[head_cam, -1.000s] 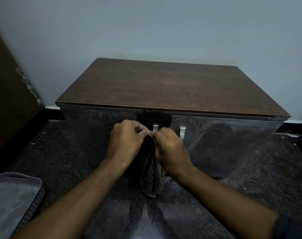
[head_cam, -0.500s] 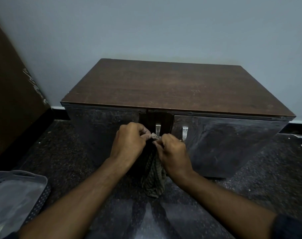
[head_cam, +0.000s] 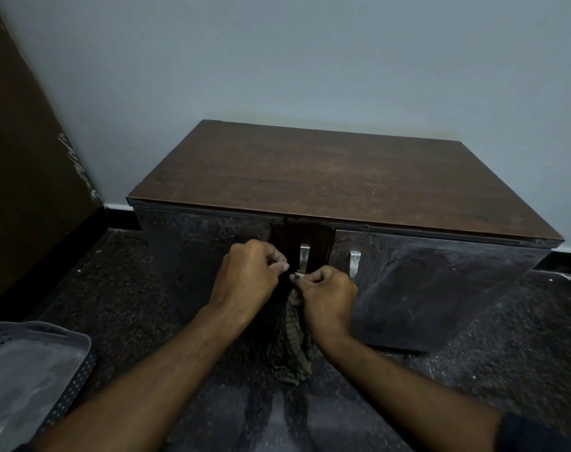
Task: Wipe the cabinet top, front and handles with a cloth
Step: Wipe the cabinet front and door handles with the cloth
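A low cabinet with a brown wooden top (head_cam: 336,177) and dark glossy doors (head_cam: 424,288) stands against the wall. Two metal handles sit near the middle: the left handle (head_cam: 304,256) and the right handle (head_cam: 355,262). A striped cloth (head_cam: 292,347) hangs down in front of the doors, just below the left handle. My right hand (head_cam: 328,296) pinches the cloth's upper end. My left hand (head_cam: 250,272) is beside it with curled fingers, its fingertips close to the same end of the cloth; whether they hold it I cannot tell.
A grey perforated plastic basket (head_cam: 33,363) lies on the dark speckled floor at the lower left. A dark brown wooden panel (head_cam: 20,190) leans along the left side. A pale wall rises behind the cabinet.
The view has shifted so the cabinet sits further right. My two hands have drawn slightly apart at the cloth's top end; the cloth still hangs under the left handle.
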Motion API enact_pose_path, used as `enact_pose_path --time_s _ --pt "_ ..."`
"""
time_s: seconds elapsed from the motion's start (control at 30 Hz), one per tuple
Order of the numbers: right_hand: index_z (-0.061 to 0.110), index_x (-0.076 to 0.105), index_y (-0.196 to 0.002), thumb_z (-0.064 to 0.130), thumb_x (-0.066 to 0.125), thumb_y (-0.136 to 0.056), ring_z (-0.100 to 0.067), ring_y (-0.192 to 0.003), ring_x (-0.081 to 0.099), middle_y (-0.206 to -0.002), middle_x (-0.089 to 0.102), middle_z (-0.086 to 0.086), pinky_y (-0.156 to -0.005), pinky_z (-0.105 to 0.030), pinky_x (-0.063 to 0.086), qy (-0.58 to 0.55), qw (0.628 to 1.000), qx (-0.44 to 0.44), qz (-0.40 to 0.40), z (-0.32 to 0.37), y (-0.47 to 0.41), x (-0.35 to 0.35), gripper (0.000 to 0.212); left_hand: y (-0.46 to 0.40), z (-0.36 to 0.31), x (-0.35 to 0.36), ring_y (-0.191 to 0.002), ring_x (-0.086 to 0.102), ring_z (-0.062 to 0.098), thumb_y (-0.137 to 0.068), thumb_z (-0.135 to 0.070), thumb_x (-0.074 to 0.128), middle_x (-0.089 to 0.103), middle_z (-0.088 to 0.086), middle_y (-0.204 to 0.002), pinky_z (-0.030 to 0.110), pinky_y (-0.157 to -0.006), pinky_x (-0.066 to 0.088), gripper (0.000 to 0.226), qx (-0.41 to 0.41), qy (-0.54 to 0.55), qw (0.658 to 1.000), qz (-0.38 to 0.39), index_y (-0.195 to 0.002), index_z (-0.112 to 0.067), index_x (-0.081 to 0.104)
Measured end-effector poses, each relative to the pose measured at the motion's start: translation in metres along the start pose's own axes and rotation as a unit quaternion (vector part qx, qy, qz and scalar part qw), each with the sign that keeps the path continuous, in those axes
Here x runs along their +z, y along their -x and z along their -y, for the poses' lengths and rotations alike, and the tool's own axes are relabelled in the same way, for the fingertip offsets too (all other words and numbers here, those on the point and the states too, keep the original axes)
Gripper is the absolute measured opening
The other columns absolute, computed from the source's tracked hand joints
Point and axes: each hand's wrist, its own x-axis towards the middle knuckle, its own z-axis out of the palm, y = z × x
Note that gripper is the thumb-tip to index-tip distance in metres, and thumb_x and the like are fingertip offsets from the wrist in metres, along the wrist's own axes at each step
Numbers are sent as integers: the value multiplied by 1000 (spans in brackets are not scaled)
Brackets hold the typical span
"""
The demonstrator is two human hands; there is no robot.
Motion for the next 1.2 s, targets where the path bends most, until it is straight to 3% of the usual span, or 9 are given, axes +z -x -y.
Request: enact_pose_path --time_s 0.13,0.27,0.33,0.4,0.53,0.73,0.9,1.03,1.2 --pt "17 58 -55 14 83 -77 -15 -54 68 -57 67 0 -57 -35 59 7 999 44 -10 -1 -2 3 33 2 -2 0 -76 68 4 -83 -31 76 73 -8 -77 33 -71 60 3 1 9 1000 2 -82 -28 77" --pt "12 65 -65 11 80 -78 -8 -57 63 -62 67 3 -53 -14 47 25 999 -27 -24 7 4 -7 20 1 -3 1 -78 69 6 -83 -31 77 75 -7 -80 33 -72 60 3 0 9 1000 7 -84 -28 77" --pt "14 74 -84 8 77 -81 -7 -67 66 -76 72 4 -63 -17 52 26 996 -84 -20 10 7 -15 7 1 -5 2 -81 71 9 -82 -32 77 76 -5 -83 32 -74 60 7 -1 3 1000 6 -88 -27 78" --pt "12 77 -97 5 73 -84 -8 -78 67 -89 74 1 -73 -17 53 45 992 -119 -6 8 9 -18 16 2 -9 2 -82 70 9 -84 -32 75 75 -6 -83 30 -72 59 8 1 -2 1000 3 -89 -26 77" --pt "8 77 -100 0 67 -88 -5 -85 62 -94 70 0 -72 3 38 48 991 -124 2 10 8 -20 17 6 -16 3 -85 70 12 -90 -32 69 74 -4 -86 23 -65 46 11 -7 -19 1000 -20 -89 -25 77" --pt "18 73 -91 11 72 -88 3 -72 61 -79 69 12 -66 -3 42 1 997 -82 -8 17 4 -26 7 6 -18 4 -87 70 17 -90 -32 69 74 -2 -87 25 -69 47 10 -15 -33 999 -34 -88 -25 77" --pt "23 66 -71 5 76 -82 5 -62 61 -69 67 10 -57 -7 45 -37 999 -12 13 10 10 -18 24 7 -19 5 -83 69 16 -90 -29 67 73 -3 -82 28 -70 51 11 -13 -31 999 -28 -85 -24 75" --pt "22 70 -87 10 73 -87 3 -66 62 -75 68 11 -66 -18 50 -59 998 -19 -16 17 4 -20 12 7 -18 6 -81 68 15 -90 -29 68 72 -3 -80 25 -64 45 11 -12 -29 999 -32 -85 -24 75" --pt "20 67 -94 6 71 -88 2 -69 64 -78 69 7 -61 -10 50 -91 996 17 -17 19 6 -18 16 8 -20 7 -80 67 14 -90 -30 68 71 -4 -79 25 -63 43 11 -18 -33 999 -36 -84 -24 74"
